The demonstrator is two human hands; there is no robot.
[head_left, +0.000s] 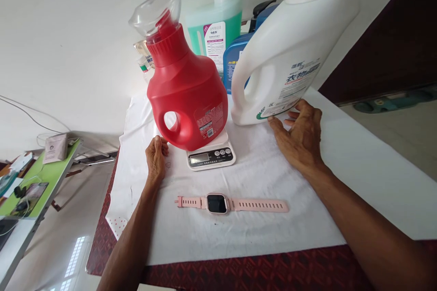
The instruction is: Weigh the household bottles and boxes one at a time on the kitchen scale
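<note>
A red detergent bottle (186, 86) with a clear cap stands on a white digital kitchen scale (223, 161), covering most of its platform. My left hand (156, 158) rests on the cloth beside the scale, fingers curled in and thumb on top, with nothing visible in it. To the right, a large white bottle (269, 63) of clothing cleaner leans in the view. My right hand (302, 136) is at its lower edge, thumb and fingers apart, seemingly touching the base. Nearer to me, a pink smartwatch (217, 203) lies flat with its strap stretched out, screen dark.
Behind stand a green liquid bottle (215, 27), a blue bottle (232, 61) and smaller bottles against the wall. White cloth (191, 241) covers the table over a dark red patterned cover (246, 273). A green-topped side table (41, 186) with clutter stands at left.
</note>
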